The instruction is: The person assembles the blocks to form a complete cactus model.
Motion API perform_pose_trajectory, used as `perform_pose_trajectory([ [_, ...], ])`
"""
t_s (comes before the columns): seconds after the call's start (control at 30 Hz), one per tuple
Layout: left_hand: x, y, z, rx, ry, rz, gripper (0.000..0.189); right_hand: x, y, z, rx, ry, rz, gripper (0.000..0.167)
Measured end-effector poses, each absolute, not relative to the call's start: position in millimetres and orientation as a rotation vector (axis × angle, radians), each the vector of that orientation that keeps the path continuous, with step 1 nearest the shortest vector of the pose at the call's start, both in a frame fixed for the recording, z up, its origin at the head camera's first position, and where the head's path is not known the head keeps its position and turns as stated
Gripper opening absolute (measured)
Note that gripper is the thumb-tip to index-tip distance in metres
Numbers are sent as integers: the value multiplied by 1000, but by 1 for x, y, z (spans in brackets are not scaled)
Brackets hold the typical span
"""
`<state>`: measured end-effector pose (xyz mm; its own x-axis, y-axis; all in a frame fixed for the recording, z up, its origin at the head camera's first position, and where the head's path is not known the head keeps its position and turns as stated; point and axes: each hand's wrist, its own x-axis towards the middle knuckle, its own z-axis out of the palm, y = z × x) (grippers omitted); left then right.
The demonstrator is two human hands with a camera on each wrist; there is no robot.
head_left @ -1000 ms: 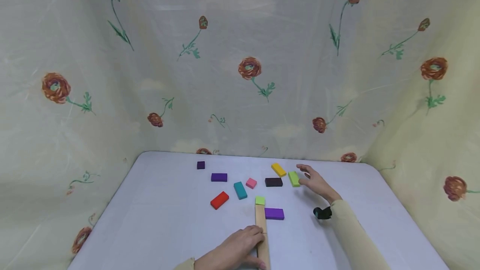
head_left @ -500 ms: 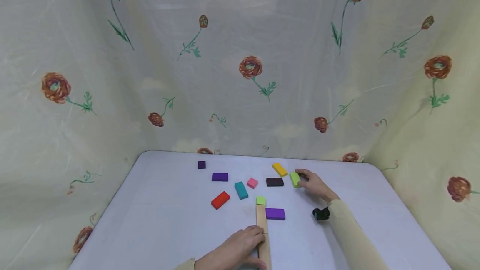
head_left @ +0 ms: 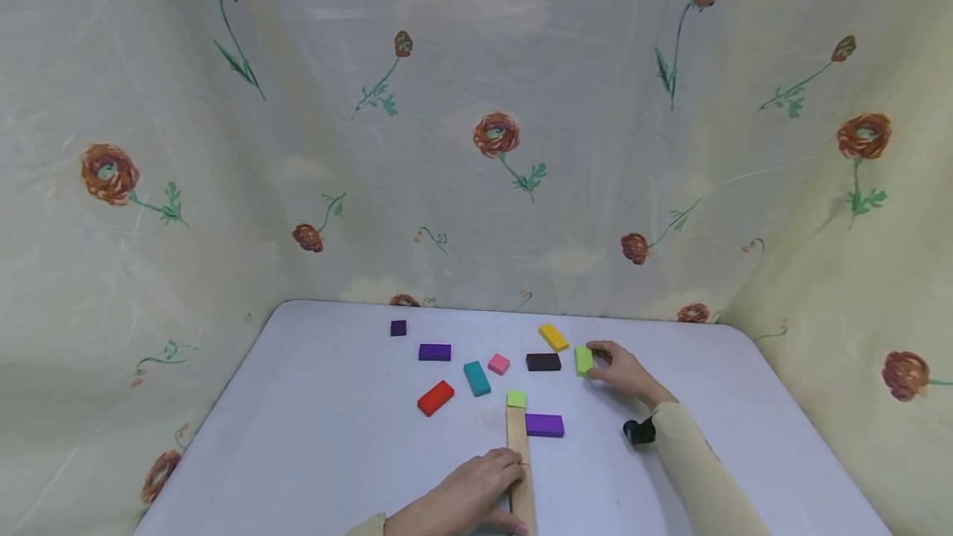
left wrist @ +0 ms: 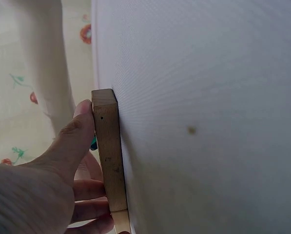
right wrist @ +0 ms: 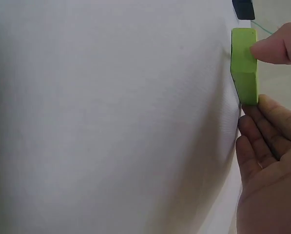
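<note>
My left hand (head_left: 469,490) grips a plain wooden block (left wrist: 108,151), its thumb near one end and its fingers at the seam with a second wooden block (head_left: 517,434), laid end to end in line. A small light-green block (head_left: 516,398) sits against the far end of that row. On the right, my right hand (head_left: 624,370) pinches a longer lime-green block (right wrist: 244,63) on the white table (head_left: 335,445). The thumb lies on one face, and the fingertips meet its lower end in the right wrist view. A purple block (head_left: 545,425) lies along the row's right side.
Beside the right hand's block are a dark brown block (head_left: 543,362) and a yellow block (head_left: 554,337). Further left lie pink (head_left: 499,364), teal (head_left: 477,379), red (head_left: 435,398) and violet blocks (head_left: 435,352). Flowered cloth (head_left: 447,106) hangs around the table.
My right hand has closed from above the lime-green block onto it, and the block has turned straighter and shifted slightly nearer. The left hand has stayed on the wooden row.
</note>
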<state>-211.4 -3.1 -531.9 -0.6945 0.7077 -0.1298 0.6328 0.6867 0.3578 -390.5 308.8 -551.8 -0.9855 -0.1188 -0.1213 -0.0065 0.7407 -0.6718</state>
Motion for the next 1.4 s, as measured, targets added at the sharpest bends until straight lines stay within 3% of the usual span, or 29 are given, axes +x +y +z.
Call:
perform_pose_trajectory([
  [0.83,-212,-2,-533,1004,2647,392,72,-357,295,-550,-310,2778,-1101,61],
  [1.4,-211,1,-532,1014,2660,380,71,-342,279,-546,-270,2779,-1019,60],
])
